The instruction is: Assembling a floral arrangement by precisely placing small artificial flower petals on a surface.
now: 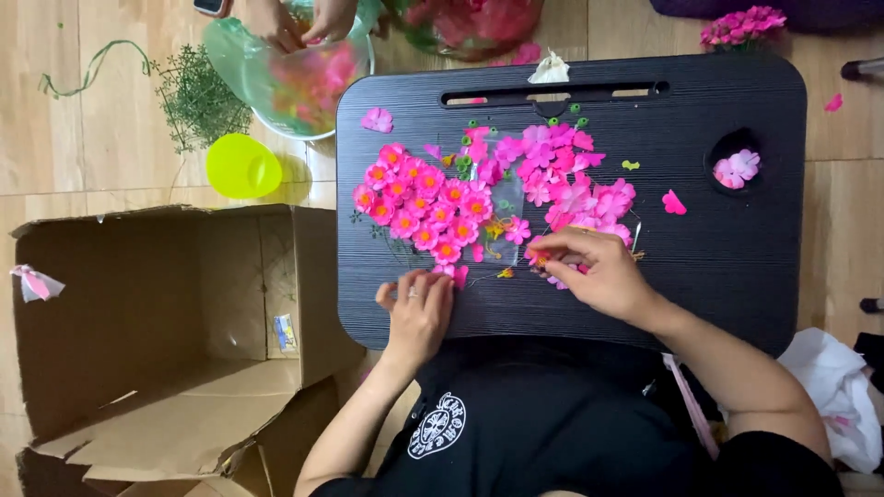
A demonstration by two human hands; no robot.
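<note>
A black lap tray lies across my knees. On it sit a cluster of finished pink flowers with orange centres and a looser heap of pink petals. My left hand rests with fingers bent at the cluster's near edge, touching a pink petal. My right hand pinches a small pink flower piece between thumb and fingers. Small green and yellow parts lie among the petals.
An open cardboard box stands at left. Another person's hands work in a clear bowl of petals at the top. A yellow-green cup, green sprigs and white cloth lie around.
</note>
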